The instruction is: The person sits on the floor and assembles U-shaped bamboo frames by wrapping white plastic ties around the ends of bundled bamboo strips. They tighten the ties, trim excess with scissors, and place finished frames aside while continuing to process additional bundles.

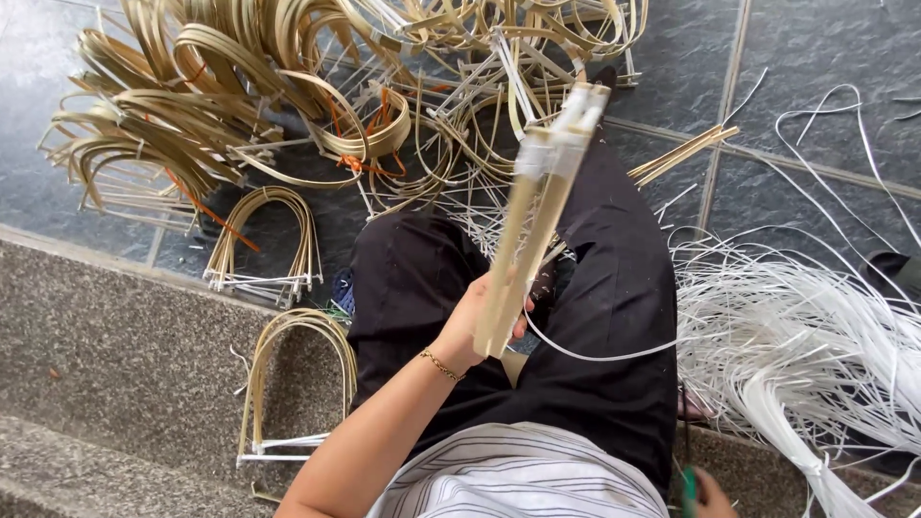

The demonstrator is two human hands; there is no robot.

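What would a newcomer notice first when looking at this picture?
First, the bundle of pale bamboo strips held upright by the left hand over the lap, at the centre. Next, the big heap of bent bamboo hoops on the dark tiled floor at the upper left. On the right lies a tangle of white plastic strips; the right hand barely shows at the bottom edge.

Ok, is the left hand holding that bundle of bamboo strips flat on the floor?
No, the left hand grips the bundle of bamboo strips raised above the lap, its far end pointing away toward the pile of bent bamboo hoops.
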